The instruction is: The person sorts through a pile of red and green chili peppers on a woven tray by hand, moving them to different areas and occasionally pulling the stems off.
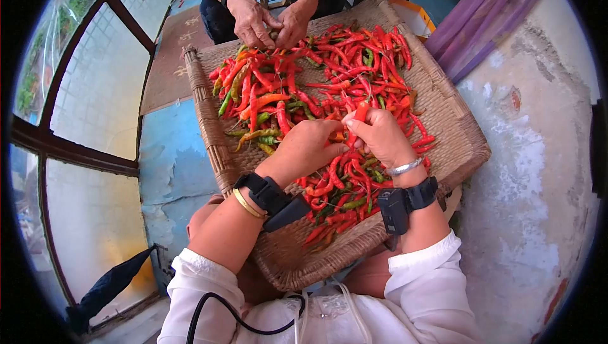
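Observation:
Red chili peppers (354,186), with some green and orange ones among them, lie heaped in a shallow woven basket (465,135). Over the middle of the heap, my right hand (385,138) is closed around a red chili pepper (361,111), its tip sticking up between thumb and fingers. Close beside it, my left hand (307,148) has its fingers bent and drawn together toward that pepper. What the left fingertips pinch, if anything, is too small and partly hidden to name.
Across the basket sits another person, both hands (269,24) together over the far peppers. Windows (95,84) run along the left, with a dark folded umbrella (111,287) below them. A purple curtain (487,18) hangs by the wall (519,154) at right.

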A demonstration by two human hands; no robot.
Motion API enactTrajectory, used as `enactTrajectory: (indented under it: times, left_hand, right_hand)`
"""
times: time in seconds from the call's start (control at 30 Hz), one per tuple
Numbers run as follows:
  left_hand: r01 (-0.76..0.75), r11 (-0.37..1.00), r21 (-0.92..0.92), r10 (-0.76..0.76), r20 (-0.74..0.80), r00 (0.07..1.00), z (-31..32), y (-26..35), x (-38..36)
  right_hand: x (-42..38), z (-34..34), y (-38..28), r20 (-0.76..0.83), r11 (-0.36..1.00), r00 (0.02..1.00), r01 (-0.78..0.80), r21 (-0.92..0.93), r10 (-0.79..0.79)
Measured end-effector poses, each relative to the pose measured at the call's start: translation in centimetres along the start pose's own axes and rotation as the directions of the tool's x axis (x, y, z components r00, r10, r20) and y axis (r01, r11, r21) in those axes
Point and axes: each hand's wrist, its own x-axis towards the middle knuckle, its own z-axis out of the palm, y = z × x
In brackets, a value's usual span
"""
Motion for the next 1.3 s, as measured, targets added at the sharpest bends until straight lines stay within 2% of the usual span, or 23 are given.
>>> enactTrajectory:
  times: [0.07, 0.1, 0.17, 0.2, 0.27, 0.33, 0.4, 0.47, 0.5, 0.57, 0.67, 0.73, 0.8, 0.87, 0.93, 1.0, 1.07, 1.1, 1.13, 1.2, 1.23, 1.27, 1.3]
  left_hand:
    - [-0.126, 0.990, -0.070, 0.108, -0.215, 0.971, 1.2, -0.8, 0.0]
    - [-0.122, 0.990, -0.068, 0.105, -0.212, 0.971, 1.2, -0.6, 0.0]
    - [-0.068, 0.960, -0.272, 0.041, -0.104, 0.994, 1.0, -0.3, -0.1]
    - [-0.064, 0.961, -0.268, 0.038, -0.101, 0.994, 0.9, -0.4, -0.1]
    - [0.111, 0.973, -0.202, -0.089, 0.116, 0.989, 0.8, -0.6, 0.0]
    - [0.104, 0.955, -0.276, -0.084, 0.083, 0.993, 1.2, -0.7, 0.0]
    - [0.093, 0.934, -0.346, -0.080, 0.050, 0.995, 1.4, -0.6, -0.1]
    - [-0.012, 0.931, -0.365, -0.005, -0.046, 0.999, 1.4, -0.4, -0.2]
    - [-0.010, 0.932, -0.362, -0.006, -0.043, 0.999, 1.3, -0.3, -0.2]
    - [0.195, 0.910, -0.365, -0.207, 0.007, 0.978, 1.0, -0.4, -0.4]
    - [0.275, 0.835, -0.478, -0.313, -0.002, 0.950, 0.1, 0.2, -1.1]
    - [0.287, 0.843, -0.454, -0.317, 0.012, 0.948, 0.2, -0.1, -1.0]
    - [0.330, 0.701, -0.632, -0.269, 0.195, 0.943, 0.8, -0.7, -0.9]
    - [0.330, 0.634, -0.700, -0.283, 0.187, 0.941, 0.5, -0.1, -1.1]
    - [0.389, 0.631, -0.671, -0.415, 0.131, 0.900, -0.6, 0.6, -1.1]
    - [0.318, 0.571, -0.757, -0.406, 0.076, 0.911, -0.6, -0.2, -1.3]
    - [0.182, 0.436, -0.881, -0.473, -0.052, 0.880, -0.7, -1.0, -1.3]
    - [0.139, 0.395, -0.908, -0.529, -0.101, 0.843, -0.8, -1.1, -1.2]
    - [0.139, 0.395, -0.908, -0.529, -0.101, 0.843, -0.8, -1.0, -1.2]
    - [-0.090, 0.075, -0.993, -0.642, -0.118, 0.757, -1.1, -0.8, -1.4]
    - [-0.068, 0.063, -0.996, -0.624, -0.093, 0.776, -1.1, -1.2, -1.6]
    - [-0.072, 0.064, -0.995, -0.625, -0.096, 0.774, -0.9, -1.4, -1.6]
    - [-0.021, 0.072, -0.997, -0.610, -0.061, 0.790, -0.7, -1.4, -1.6]
  right_hand:
    - [-0.2, 0.0, 0.1, 0.000, 0.998, 1.000, -0.014, -0.055, 0.014]
    - [-0.2, 0.0, 0.5, 0.001, 0.997, 1.000, 0.013, -0.075, -0.013]
    - [-0.3, 0.0, 0.7, 0.005, 0.995, 0.999, 0.040, -0.087, -0.040]
    - [-0.5, 0.0, 0.4, -0.042, 0.995, 0.997, 0.056, -0.077, -0.060]
    - [-0.8, -0.2, -0.2, -0.090, 0.995, 0.993, 0.069, -0.065, -0.075]
    - [-0.6, -0.7, -0.7, -0.189, 0.992, 0.976, 0.092, -0.086, -0.107]
    - [0.0, -0.7, -0.3, -0.195, 0.997, 0.979, 0.050, -0.064, -0.062]
    - [0.6, -0.3, 0.5, -0.125, 0.983, 0.977, 0.178, 0.033, -0.173]
    - [0.4, 0.0, -0.1, -0.129, 0.979, 0.970, 0.200, -0.046, -0.204]
    - [0.3, 0.2, -0.4, -0.121, 0.985, 0.978, 0.163, -0.063, -0.169]
    - [0.6, 0.3, 0.0, -0.134, 0.971, 0.971, 0.174, -0.166, -0.197]
    - [0.4, 1.0, -0.3, -0.105, 0.989, 0.984, 0.144, 0.024, -0.141]
    - [0.5, 1.4, -0.1, -0.082, 0.987, 0.985, 0.154, 0.040, -0.150]
    - [0.6, 1.5, -0.2, -0.057, 0.985, 0.986, 0.161, 0.055, -0.158]
    - [0.9, 1.0, -0.8, -0.103, 0.941, 0.992, 0.103, 0.323, -0.073]
    - [1.7, 0.4, 0.2, -0.103, 0.943, 0.991, 0.116, 0.311, -0.088]
    - [2.7, 0.5, 1.9, -0.064, 0.991, 0.989, 0.131, -0.028, -0.132]
    - [2.7, 0.5, 2.3, -0.004, 0.917, 0.972, 0.220, -0.334, -0.235]
    - [2.7, 0.8, 2.7, -0.004, 0.917, 0.972, 0.220, -0.333, -0.235]
    - [2.6, 1.5, 3.0, 0.153, 0.722, 0.979, 0.203, -0.662, -0.135]
    - [2.9, 1.7, 3.8, 0.205, 0.602, 0.964, 0.266, -0.753, -0.170]
    - [3.0, 2.0, 4.4, 0.209, 0.600, 0.963, 0.270, -0.753, -0.172]
    - [3.1, 2.2, 4.9, 0.218, 0.504, 0.971, 0.239, -0.830, -0.100]
